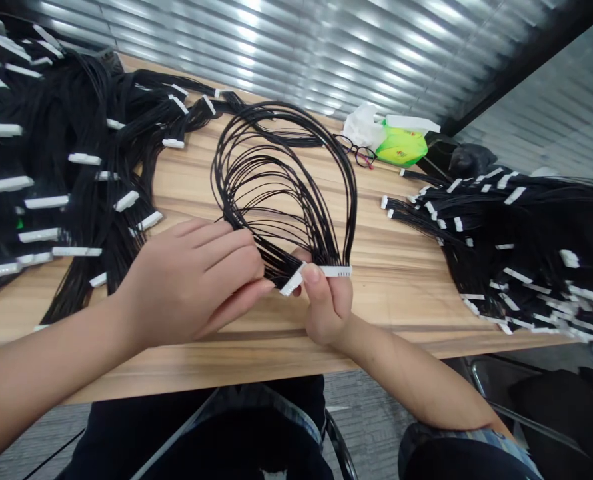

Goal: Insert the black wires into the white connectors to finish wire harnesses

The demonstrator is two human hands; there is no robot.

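A black wire harness (349, 200) is looped upright over the wooden table, its wires fanned into a wide arch. My left hand (201, 277) is wrapped round the wires on the loop's left side, close to one end. My right hand (326, 297) pinches the harness near its two white connectors. One white connector (293, 280) tilts up between my hands, touching my right thumb. The other white connector (337, 271) lies level across the fingers of my right hand. The fingertips of my left hand are partly hidden behind the wires.
A large heap of black harnesses (76, 100) with white connectors covers the table's left side. Another heap (516, 247) lies on the right. Glasses (365, 157), a green packet (401, 145) and a white plastic bag (364, 125) sit at the back, before corrugated metal (296, 47).
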